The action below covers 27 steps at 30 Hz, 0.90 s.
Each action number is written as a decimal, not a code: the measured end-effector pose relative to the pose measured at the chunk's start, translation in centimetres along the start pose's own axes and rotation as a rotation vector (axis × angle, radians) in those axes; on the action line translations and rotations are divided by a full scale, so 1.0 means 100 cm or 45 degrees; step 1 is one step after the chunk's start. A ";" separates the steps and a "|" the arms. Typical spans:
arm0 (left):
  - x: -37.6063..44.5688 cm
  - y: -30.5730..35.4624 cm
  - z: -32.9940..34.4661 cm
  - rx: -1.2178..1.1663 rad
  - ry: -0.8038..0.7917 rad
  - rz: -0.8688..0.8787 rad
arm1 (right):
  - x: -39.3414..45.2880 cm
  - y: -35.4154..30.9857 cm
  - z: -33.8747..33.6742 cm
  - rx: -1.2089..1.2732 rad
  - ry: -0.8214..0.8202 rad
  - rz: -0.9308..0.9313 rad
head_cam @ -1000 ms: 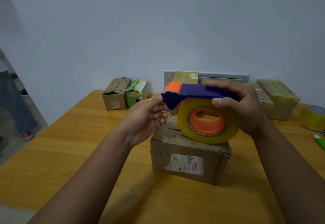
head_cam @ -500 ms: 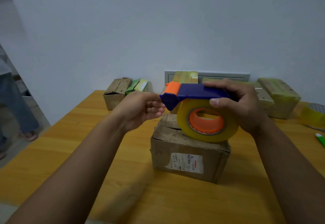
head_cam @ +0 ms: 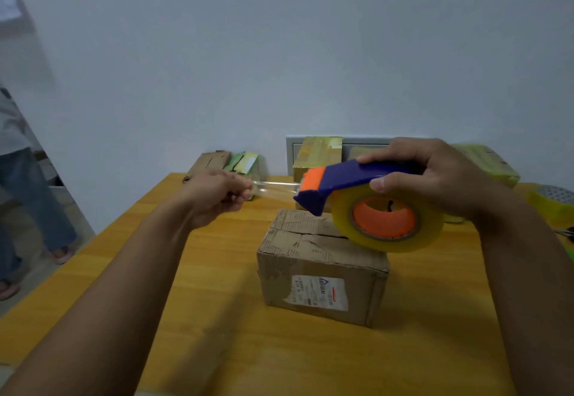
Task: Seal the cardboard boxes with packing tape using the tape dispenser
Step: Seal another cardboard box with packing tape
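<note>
Change: a second ago the left hand [head_cam: 217,196] was right up at the nose of the tape dispenser [head_cam: 351,184]. Now it has moved away to the left, and a clear strip of tape [head_cam: 273,186] stretches between them.
What it means: the tape end is free (that looks like the first step), so I think the strip can next be stuck down on the box. No tape is on this box yet.
Left hand: its fingers are curled and pinch the end of the tape strip.
Right hand [head_cam: 441,178]: it grips the blue top of the dispenser, fingers over it and thumb on the side by the yellow roll.
Box to seal: one brown cardboard box [head_cam: 320,268] sits in the middle of the tabletop [head_cam: 217,318], just under the dispenser. Its top flaps are closed, with an open crack between them.
Dispenser count: one, held in the air above the box.
Other boxes: four at the back by the wall, two on the left [head_cam: 230,162] and two that look already wrapped in tape [head_cam: 316,153] (more may hide behind the right hand).
Spare roll: one more tape roll [head_cam: 553,203] at the right edge.
Someone else: a person's legs [head_cam: 18,209] show at the far left.
</note>
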<state>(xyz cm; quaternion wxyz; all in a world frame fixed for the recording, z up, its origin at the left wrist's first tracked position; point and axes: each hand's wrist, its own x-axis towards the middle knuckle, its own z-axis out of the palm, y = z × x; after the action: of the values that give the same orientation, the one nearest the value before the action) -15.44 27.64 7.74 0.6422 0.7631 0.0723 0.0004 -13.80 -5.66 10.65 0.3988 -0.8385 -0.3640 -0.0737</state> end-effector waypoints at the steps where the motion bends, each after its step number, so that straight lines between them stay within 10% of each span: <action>1: 0.000 -0.007 0.002 0.036 -0.023 -0.034 | 0.000 0.001 -0.002 -0.021 -0.035 0.009; 21: -0.002 -0.072 0.027 0.091 -0.083 -0.264 | 0.025 -0.005 0.013 -0.085 -0.130 0.101; 27: -0.003 -0.067 0.035 0.893 -0.063 -0.246 | 0.026 -0.003 0.015 -0.097 -0.126 0.110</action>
<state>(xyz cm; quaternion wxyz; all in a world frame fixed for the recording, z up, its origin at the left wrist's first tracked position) -16.13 25.23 0.60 0.3400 0.9264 0.1241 -0.1036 -12.34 -3.01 10.93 0.3510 -0.8705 -0.3437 -0.0288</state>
